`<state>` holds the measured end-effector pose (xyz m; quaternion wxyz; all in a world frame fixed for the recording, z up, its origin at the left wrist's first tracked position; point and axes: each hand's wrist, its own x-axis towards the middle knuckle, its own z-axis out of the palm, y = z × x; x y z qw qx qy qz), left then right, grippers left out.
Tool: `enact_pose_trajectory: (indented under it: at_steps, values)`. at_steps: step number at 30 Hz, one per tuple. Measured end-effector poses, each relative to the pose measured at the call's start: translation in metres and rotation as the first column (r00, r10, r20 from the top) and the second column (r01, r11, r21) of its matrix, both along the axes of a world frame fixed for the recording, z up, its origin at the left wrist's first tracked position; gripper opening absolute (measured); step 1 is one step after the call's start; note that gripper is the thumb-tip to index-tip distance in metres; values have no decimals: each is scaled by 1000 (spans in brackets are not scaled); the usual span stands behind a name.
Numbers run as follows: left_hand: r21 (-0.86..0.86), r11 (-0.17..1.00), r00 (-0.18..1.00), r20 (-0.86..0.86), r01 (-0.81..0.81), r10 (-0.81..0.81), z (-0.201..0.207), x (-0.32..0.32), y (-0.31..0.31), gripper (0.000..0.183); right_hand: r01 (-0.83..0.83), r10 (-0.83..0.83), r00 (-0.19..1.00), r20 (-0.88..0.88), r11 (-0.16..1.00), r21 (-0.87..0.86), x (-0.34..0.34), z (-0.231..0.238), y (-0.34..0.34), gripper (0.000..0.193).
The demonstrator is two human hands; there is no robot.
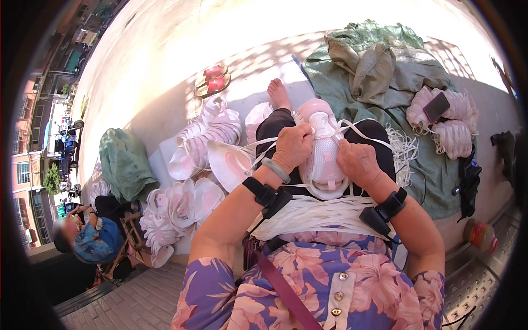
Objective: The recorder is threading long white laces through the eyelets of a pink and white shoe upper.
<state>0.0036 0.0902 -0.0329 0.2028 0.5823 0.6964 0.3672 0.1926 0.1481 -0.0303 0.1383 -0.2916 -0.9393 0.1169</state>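
A white and pink shoe upper (324, 154) lies across my lap between my knees, toe pointing away from me. My left hand (294, 146) is closed on a white shoelace at the upper's left side. On the other side my right hand (360, 164) pinches a shoelace near the lacing holes. Loose lace (367, 136) loops out to both sides over my dark trousers. Below the upper, a thick bundle of white shoelaces (316, 215) is spread across my lap. The exact grip of the fingertips is partly hidden.
Stacked shoe uppers (206, 137) and more piles (179, 209) lie at my left. A green cloth (434, 187) spreads at right, with bundled uppers (465, 140) and a phone (436, 107). Red sandals (213, 81) stand ahead. Another person (93, 236) sits far left.
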Motion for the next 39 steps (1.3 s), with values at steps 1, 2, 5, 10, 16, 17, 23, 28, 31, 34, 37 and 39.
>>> enact_pose_trajectory:
  at_steps: [1, 2, 5, 10, 16, 17, 23, 28, 31, 34, 37, 39]
  values:
    - [-11, 1000, 1000, -15, -1, 1, 0, 0, -1, 10, 8, -11, 999, -51, 997, -71, 1, 5, -1, 11]
    - [-22, 1000, 1000, -30, -3, 2, -1, 0, -2, 10, 10, -25, 995, -100, 990, -142, 2, 9, -3, 15]
    - [-49, 997, 997, 25, -67, 68, 3, 3, -5, 11, 85, -114, 983, -142, 977, -195, 5, 14, 1, 29]
    - [-58, 994, 989, 106, -97, 103, 2, 2, -9, 12, 60, -95, 955, -282, 990, -129, -4, 17, 13, 48]
    - [-61, 994, 991, 87, -96, 101, 4, 2, -9, 13, 6, -43, 982, -183, 981, -194, -6, 11, 14, 40]
    - [-58, 994, 991, 82, -98, 102, 3, 3, -9, 13, 9, -50, 978, -201, 979, -203, -7, 12, 14, 34]
    - [-116, 985, 989, 59, -128, 135, 7, 3, -11, 19, -7, 3, 1000, -28, 990, -138, -13, 14, 15, 15]
    - [-80, 986, 989, -30, -148, 146, 25, 10, -20, 24, -11, 18, 999, 44, 989, -148, -11, 14, 18, 16]
    - [-17, 1000, 989, -145, -16, 13, 29, 11, -25, 39, 5, 0, 1000, 28, 982, -188, -10, 20, 17, 20]
    - [-84, 992, 981, -163, 94, -107, 30, 9, -29, 58, 43, -44, 999, -1, 974, -221, -8, 25, 17, 28]
    - [-121, 991, 992, -104, 56, -69, 28, 8, -32, 61, 77, -98, 991, -92, 975, -209, -9, 26, 17, 37]
    - [-68, 996, 981, -179, 64, -75, 29, 9, -34, 63, 84, -118, 979, -168, 977, -197, -13, 26, 15, 41]
